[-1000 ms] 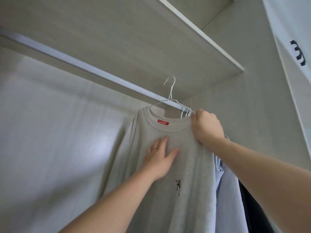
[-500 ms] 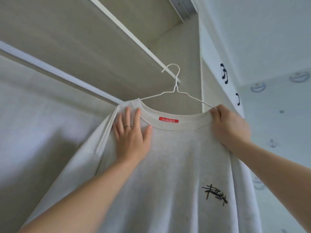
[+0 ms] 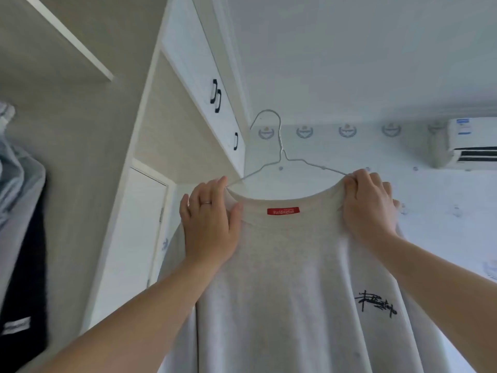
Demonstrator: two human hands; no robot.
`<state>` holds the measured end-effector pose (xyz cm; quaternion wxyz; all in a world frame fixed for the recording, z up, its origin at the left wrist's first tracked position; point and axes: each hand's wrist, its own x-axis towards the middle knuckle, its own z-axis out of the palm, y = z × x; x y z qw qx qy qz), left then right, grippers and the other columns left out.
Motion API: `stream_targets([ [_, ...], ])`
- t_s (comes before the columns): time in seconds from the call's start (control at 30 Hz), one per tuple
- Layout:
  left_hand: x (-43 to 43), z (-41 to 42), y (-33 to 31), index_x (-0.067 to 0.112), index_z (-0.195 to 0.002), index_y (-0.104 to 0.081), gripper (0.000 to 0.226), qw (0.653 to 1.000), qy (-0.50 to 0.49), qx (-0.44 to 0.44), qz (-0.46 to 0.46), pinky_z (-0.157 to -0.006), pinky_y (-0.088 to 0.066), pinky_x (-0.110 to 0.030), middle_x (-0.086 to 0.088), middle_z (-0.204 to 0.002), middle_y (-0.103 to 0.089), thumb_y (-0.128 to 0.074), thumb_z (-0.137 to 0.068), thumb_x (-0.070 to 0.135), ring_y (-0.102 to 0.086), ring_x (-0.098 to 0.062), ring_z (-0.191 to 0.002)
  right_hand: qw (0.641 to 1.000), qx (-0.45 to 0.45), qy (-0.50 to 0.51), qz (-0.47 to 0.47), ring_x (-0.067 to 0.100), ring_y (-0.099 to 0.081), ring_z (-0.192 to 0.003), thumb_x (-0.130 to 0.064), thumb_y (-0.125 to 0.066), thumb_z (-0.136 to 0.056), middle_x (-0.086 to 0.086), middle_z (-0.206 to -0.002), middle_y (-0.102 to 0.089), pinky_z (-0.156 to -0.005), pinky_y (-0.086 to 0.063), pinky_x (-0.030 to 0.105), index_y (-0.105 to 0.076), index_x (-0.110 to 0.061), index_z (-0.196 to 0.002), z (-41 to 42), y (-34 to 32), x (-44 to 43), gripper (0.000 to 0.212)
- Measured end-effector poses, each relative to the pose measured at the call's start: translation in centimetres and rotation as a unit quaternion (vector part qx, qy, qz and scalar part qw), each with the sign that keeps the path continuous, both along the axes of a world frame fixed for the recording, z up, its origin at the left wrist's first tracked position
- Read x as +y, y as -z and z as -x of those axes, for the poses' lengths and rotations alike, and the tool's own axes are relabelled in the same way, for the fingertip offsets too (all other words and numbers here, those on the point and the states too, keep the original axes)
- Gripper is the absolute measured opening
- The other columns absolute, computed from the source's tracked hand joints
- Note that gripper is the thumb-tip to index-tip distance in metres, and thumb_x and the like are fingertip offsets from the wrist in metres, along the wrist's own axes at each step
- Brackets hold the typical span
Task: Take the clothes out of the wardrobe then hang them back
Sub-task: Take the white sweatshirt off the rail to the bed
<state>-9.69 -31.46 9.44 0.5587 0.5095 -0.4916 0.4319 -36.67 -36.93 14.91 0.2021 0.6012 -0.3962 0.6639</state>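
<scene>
A light grey sweatshirt [image 3: 285,278] with a red neck label and a black scribble print hangs on a white wire hanger [image 3: 279,154], held up in the air outside the wardrobe. My left hand [image 3: 211,224] grips the garment's left shoulder over the hanger's arm. My right hand [image 3: 368,205] is closed on the right shoulder and the hanger's other arm. The hook is free, touching nothing. The wardrobe's open compartment [image 3: 80,130] is at the left.
Other clothes, pale blue and black [image 3: 24,238], hang at the far left in the wardrobe. Upper cabinet doors with black handles [image 3: 215,95] run overhead. A white air conditioner [image 3: 468,141] is mounted on the patterned wall at the right.
The sweatshirt on its hanger came off the rail and swung right, out of the wardrobe. My left hand slid up from the chest to the left shoulder. The view turned right toward the room wall.
</scene>
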Motion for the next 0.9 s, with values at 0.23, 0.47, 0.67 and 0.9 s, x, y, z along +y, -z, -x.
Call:
stream_targets([
  [0.23, -11.5, 12.6, 5.2, 0.012, -0.119, -0.059, 0.032, 0.977, 0.193, 0.032, -0.086, -0.089, -0.040, -0.043, -0.008, -0.113, -0.061, -0.035, -0.106, 0.028, -0.054, -0.032, -0.103, 0.990, 0.005, 0.125, -0.061, 0.025, -0.043, -0.104, -0.035, -0.029, -0.101, -0.001, -0.107, -0.055, -0.091, -0.035, 0.048, -0.052, -0.027, -0.099, 14.4, 5.6, -3.6, 0.024],
  [0.47, -23.8, 21.4, 11.6, 0.008, -0.102, -0.060, 0.026, 0.907, 0.387, 0.005, -0.163, -0.084, -0.044, -0.040, -0.006, -0.101, -0.057, -0.040, -0.107, 0.023, -0.055, -0.029, -0.097, 0.965, 0.007, 0.226, -0.135, 0.020, -0.045, -0.106, -0.034, -0.035, -0.101, -0.008, -0.104, -0.057, -0.092, -0.036, 0.045, -0.057, -0.029, -0.095, 23.9, 13.5, -6.0, 0.024],
  [0.67, -32.9, 27.3, 17.7, 0.012, -0.094, -0.057, 0.022, 0.848, 0.491, -0.025, -0.199, -0.076, -0.040, -0.034, 0.000, -0.091, -0.052, -0.043, -0.106, 0.025, -0.053, -0.023, -0.088, 0.937, -0.011, 0.299, -0.180, 0.017, -0.054, -0.089, -0.042, -0.039, -0.099, -0.016, -0.094, -0.061, -0.076, -0.045, 0.038, -0.058, -0.031, -0.091, 28.2, 21.0, -9.0, 0.023],
  [0.9, -42.3, 31.4, 24.6, 0.010, -0.104, -0.061, 0.021, 0.806, 0.523, -0.085, -0.262, -0.080, -0.043, -0.037, -0.007, -0.102, -0.059, -0.043, -0.106, 0.021, -0.057, -0.028, -0.095, 0.912, -0.023, 0.310, -0.269, 0.018, -0.054, -0.062, -0.047, -0.051, -0.095, -0.008, -0.061, -0.057, -0.056, -0.041, 0.033, -0.057, -0.023, -0.075, 30.5, 29.0, -11.8, 0.031],
])
